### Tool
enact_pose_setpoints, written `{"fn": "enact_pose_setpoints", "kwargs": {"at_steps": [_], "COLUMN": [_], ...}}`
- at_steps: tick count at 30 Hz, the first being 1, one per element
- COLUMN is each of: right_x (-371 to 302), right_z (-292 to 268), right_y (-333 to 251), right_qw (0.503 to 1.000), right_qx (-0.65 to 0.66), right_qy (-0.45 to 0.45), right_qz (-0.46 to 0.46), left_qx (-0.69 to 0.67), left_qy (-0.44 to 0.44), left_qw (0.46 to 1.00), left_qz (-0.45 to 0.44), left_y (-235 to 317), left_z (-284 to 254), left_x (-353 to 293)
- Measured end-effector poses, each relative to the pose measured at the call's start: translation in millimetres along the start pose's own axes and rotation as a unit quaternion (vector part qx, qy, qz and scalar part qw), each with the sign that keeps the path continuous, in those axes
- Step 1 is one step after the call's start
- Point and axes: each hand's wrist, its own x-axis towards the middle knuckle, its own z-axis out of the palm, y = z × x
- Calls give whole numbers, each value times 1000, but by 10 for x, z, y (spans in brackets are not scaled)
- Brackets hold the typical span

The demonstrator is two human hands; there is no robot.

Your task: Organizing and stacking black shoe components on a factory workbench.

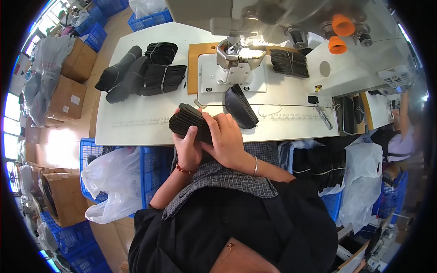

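Note:
Between my two hands, near the front edge of the table, is a stack of black cut pieces (187, 119), fanned at its upper left end. My left hand (187, 148) grips it from below, with the thumb up against the stack. My right hand (226, 139) is wrapped over its right side. Just right of the stack lies a curved black bundle of pieces (240, 107), in front of the sewing machine (241, 59). A pair of thread snips (324, 116) rests at the table's right.
Tied black bundles (165, 78) lie on the table's (136, 125) left, another bundle (289, 63) right of the machine. Blue crates with plastic bags (114, 175) stand below the front edge on both sides. Cardboard boxes (68, 98) line the left. Another person (403, 136) is at far right.

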Motion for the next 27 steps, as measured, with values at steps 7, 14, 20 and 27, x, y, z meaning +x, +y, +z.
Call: {"fn": "enact_pose_setpoints", "kwargs": {"at_steps": [7, 14, 20, 27], "right_x": [-22, 15, -46, 42], "right_z": [21, -112, 24, -83], "right_y": [-39, 57, 180, 101], "right_qw": [1000, 965, 870, 858], "right_qx": [-13, 250, 450, 460], "right_qy": [9, -55, -81, -36], "right_qz": [-2, 62, 187, 225], "left_qx": [6, 55, 61, 69], "left_qy": [-5, -47, -70, -35], "left_qw": [1000, 991, 991, 992], "left_qz": [18, -114, -94, -98], "left_y": [91, 271, 314, 325], "left_z": [163, -181, -133, -72], "left_x": [-30, 101, 98, 94]}}
